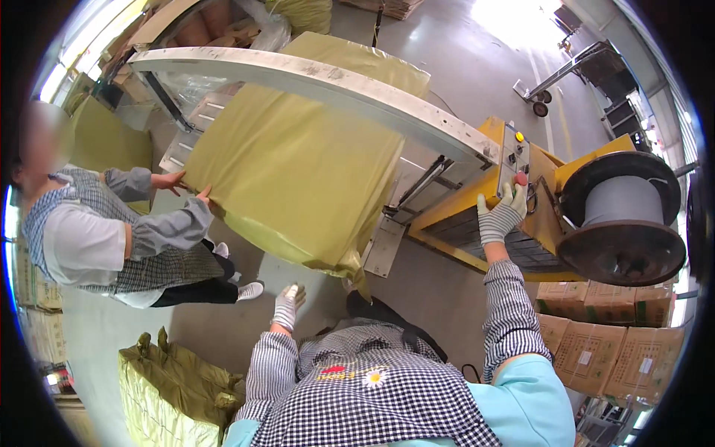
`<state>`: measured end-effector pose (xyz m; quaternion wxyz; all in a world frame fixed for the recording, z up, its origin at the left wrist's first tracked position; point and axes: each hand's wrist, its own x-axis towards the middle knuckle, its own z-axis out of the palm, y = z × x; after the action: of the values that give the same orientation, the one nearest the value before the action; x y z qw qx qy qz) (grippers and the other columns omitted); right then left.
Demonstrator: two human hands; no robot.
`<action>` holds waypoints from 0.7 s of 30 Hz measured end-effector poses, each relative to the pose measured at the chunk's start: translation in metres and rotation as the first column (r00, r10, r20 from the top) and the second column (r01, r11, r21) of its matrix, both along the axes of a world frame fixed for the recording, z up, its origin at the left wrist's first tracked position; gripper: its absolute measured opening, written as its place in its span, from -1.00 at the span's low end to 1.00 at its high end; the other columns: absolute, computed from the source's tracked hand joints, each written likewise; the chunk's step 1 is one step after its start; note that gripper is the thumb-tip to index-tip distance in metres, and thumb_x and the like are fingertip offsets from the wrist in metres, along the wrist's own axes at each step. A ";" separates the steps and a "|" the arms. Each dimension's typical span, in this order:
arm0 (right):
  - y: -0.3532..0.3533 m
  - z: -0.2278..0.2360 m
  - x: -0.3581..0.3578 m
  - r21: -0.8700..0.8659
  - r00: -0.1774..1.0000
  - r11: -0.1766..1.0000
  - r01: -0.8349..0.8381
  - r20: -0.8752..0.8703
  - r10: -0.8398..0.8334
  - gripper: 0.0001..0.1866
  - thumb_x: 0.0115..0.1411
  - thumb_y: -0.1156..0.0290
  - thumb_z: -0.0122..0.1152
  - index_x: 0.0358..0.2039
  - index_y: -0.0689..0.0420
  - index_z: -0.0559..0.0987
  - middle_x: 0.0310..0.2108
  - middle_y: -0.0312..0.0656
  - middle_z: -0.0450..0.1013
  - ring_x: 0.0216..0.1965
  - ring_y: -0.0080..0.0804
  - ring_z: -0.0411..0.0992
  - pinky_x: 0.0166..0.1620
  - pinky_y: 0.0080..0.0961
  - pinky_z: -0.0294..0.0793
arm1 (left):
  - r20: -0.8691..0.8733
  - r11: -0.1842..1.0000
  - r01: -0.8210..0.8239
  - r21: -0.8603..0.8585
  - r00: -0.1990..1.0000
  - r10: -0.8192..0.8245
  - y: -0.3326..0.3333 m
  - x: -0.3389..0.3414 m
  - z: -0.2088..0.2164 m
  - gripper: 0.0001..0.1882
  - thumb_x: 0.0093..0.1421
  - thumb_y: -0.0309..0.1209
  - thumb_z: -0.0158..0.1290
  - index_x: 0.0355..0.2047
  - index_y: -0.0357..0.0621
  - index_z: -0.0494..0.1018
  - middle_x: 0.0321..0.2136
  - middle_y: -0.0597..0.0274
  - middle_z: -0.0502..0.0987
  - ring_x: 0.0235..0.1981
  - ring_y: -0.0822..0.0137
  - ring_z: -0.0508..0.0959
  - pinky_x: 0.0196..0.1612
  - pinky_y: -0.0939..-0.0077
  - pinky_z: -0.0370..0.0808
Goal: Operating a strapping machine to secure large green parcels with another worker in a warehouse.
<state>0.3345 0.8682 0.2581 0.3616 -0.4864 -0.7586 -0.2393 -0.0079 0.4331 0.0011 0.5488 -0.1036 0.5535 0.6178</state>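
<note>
The large yellow-wrapped package lies under the white arch. Its wrapping seems mostly done, though the near corner hangs loose. I see no band around it, so I think the binding is left. The right hand, fingers spread, is at the red button; if it presses, I cannot tell. The left hand, empty, is loosely spread nearby. A co-worker's hand touches the package.

A white beam hides part of the wrapped bundle.
</note>
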 end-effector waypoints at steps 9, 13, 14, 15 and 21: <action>-0.009 0.010 -0.001 -0.025 0.989 0.998 -0.061 -0.137 0.057 -0.33 -0.21 0.14 0.43 -0.08 0.08 0.38 -0.07 -0.01 0.26 -0.02 0.01 0.26 0.05 -0.05 0.21 | -0.158 0.859 0.158 -0.486 0.951 -0.264 -0.262 0.071 -0.110 -0.69 0.24 -0.30 -0.04 -0.05 -0.14 0.43 -0.22 0.09 0.52 -0.28 0.21 0.53 -0.23 0.25 0.51; -0.015 0.016 0.014 -0.068 0.999 0.998 0.013 -0.039 -0.016 -0.40 -0.18 0.14 0.42 -0.15 0.14 0.43 -0.14 -0.04 0.29 -0.06 -0.03 0.28 0.02 -0.11 0.26 | 0.025 0.871 0.024 -0.490 1.000 -0.014 -0.300 0.076 -0.081 -0.83 0.24 -0.35 -0.06 -0.20 -0.05 0.46 -0.46 0.16 0.47 -0.54 0.29 0.45 -0.49 0.32 0.46; -0.016 0.018 0.013 -0.065 0.998 0.998 0.002 -0.059 -0.006 -0.40 -0.18 0.14 0.43 -0.15 0.14 0.45 -0.16 -0.04 0.31 -0.07 -0.04 0.29 0.02 -0.12 0.27 | 0.045 0.886 -0.076 -0.457 0.993 0.109 -0.304 0.076 -0.078 -0.89 0.25 -0.37 -0.06 -0.26 -0.01 0.43 -0.57 0.21 0.39 -0.63 0.34 0.36 -0.59 0.37 0.36; -0.018 0.020 0.013 -0.062 0.997 0.998 -0.008 -0.078 0.004 -0.41 -0.19 0.14 0.43 -0.16 0.15 0.47 -0.18 -0.04 0.32 -0.08 -0.05 0.30 0.01 -0.13 0.28 | 0.070 0.888 -0.177 -0.425 0.971 0.227 -0.309 0.078 -0.074 -0.94 0.25 -0.38 -0.06 -0.31 0.02 0.41 -0.67 0.27 0.32 -0.72 0.38 0.27 -0.70 0.42 0.26; -0.027 0.027 0.006 -0.160 0.991 0.987 0.021 -0.127 -0.042 -0.42 -0.18 0.16 0.45 -0.16 0.19 0.51 -0.20 -0.02 0.37 -0.12 -0.08 0.35 -0.03 -0.20 0.35 | -0.011 0.942 -0.182 -0.281 0.982 0.186 -0.327 0.099 -0.059 -0.67 0.25 -0.32 -0.02 0.02 -0.07 0.35 -0.33 0.14 0.52 -0.40 0.26 0.49 -0.39 0.41 0.46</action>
<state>0.3401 0.8411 0.2848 0.3666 -0.5399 -0.7423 -0.1517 0.0915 0.1061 -0.0577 0.4728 -0.2365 0.6191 0.5807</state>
